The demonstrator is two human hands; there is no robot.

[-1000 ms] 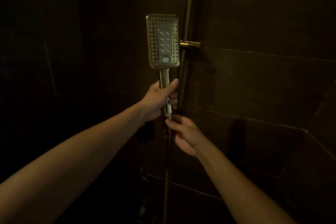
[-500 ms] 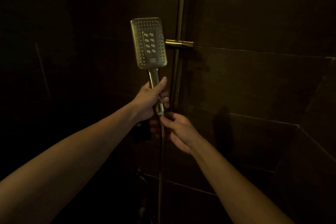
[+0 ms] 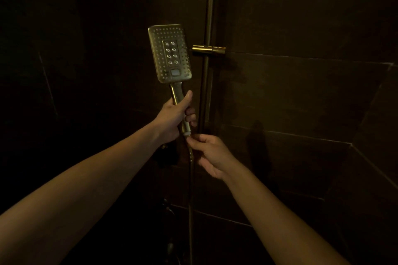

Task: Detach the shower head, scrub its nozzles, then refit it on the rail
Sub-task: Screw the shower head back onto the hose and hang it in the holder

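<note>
A rectangular gold shower head [image 3: 170, 54] stands upright, its nozzle face turned toward me, just left of the vertical gold rail [image 3: 210, 13]. It is off the rail's slider bracket [image 3: 207, 49], with a small gap between them. My left hand [image 3: 175, 115] grips the handle below the head. My right hand [image 3: 212, 155] pinches the top of the hose [image 3: 190, 189] right under the handle's end, where the hose joins it. The hose hangs straight down from there.
Dark tiled walls close in on all sides, with a corner at the right. Dim tap fittings [image 3: 167, 204] sit low on the wall beside the hose. The light is very poor.
The shower head has come away from the bracket and moved a little left of the rail. My right hand has closed in on the hose joint under the handle.
</note>
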